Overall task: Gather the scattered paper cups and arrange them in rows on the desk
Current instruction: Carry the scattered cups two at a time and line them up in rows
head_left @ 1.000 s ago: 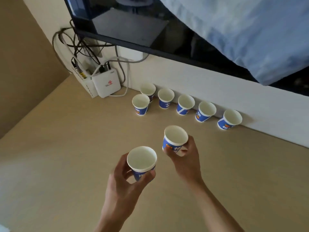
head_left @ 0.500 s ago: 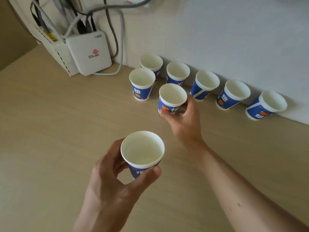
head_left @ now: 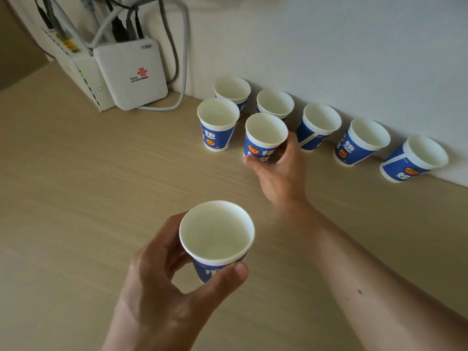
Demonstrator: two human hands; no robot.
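Cup (head_left: pixel 216 231) clamped in your left fingers (head_left: pixel 222 277), over the worktop (head_left: pixel 88 198). Your right fingers (head_left: pixel 253 162) clamp a second cup (head_left: pixel 264 135) low down; a third cup (head_left: pixel 217 117) stands just left of them, a row (head_left: pixel 319 125) of five beyond, along the wall (head_left: pixel 329 46).

I see a white router box (head_left: pixel 131 74) with a red logo, standing against the pale wall (head_left: pixel 329 41), far left | a slimmer white device (head_left: pixel 86 79) touching its left side, with a small green light (head_left: pixel 81 73) | grey and black cables (head_left: pixel 181 54) plugged in on top, one grey cable curving down past the box
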